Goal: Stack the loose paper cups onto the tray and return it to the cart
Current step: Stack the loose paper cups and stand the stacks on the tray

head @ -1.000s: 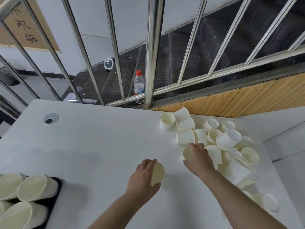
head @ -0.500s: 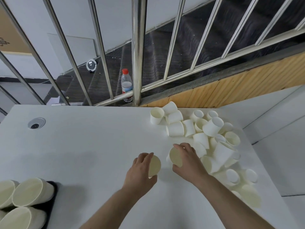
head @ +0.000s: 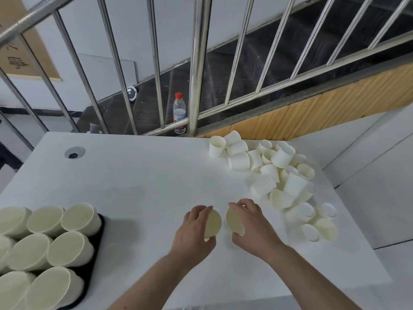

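Observation:
My left hand (head: 194, 233) grips one cream paper cup (head: 213, 223), its mouth turned to the right. My right hand (head: 251, 227) grips a second paper cup (head: 233, 221), its mouth turned to the left, so the two cups face each other a little apart above the white table (head: 138, 180). A heap of several loose paper cups (head: 268, 173) lies on the table's right side, beyond my right hand. At the lower left a black tray (head: 95, 260) holds several stacks of cups (head: 67, 249) lying on their sides.
A steel railing (head: 197, 70) runs along the table's far edge, with a stairwell behind it. A red-capped water bottle (head: 179, 113) stands just past the railing. A round cable port (head: 74, 152) sits in the table's far left. The table's right edge lies close to the loose cups.
My right hand has drawn a cup out of the heap toward me and to the left, up to the cup in my left hand. The view has tilted down, showing more of the tray.

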